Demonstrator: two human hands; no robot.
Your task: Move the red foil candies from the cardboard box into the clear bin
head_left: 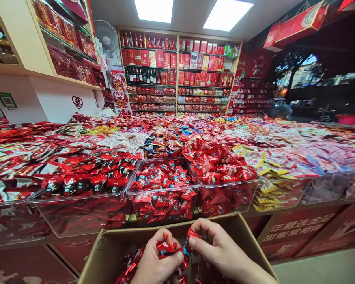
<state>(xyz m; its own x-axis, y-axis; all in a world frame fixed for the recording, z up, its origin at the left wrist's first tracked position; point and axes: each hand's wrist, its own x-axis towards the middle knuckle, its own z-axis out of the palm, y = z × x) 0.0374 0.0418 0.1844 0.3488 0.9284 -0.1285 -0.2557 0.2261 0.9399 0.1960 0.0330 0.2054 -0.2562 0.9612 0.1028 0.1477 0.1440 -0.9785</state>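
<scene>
My left hand (161, 258) is closed around red wrapped candies (166, 247) over an open cardboard box (106, 246). Just to its right, my right hand (214, 246) pinches a red and blue wrapped candy (193, 236) between thumb and fingers. The two hands are close together, and the candies between them nearly touch. More red wrapped candies (131, 262) lie inside the box below; my hands and wrists hide part of them. Right behind the box stands a clear plastic bin (164, 192) heaped with similar red and blue candies (162, 175).
Left of that bin is one of red and black packets (83, 183); to the right, one of larger red packets (225, 165) and yellow packets (272, 189). Heaped sweets cover the wide counter behind. Shelves (177, 75) of bottles and red boxes line the back wall.
</scene>
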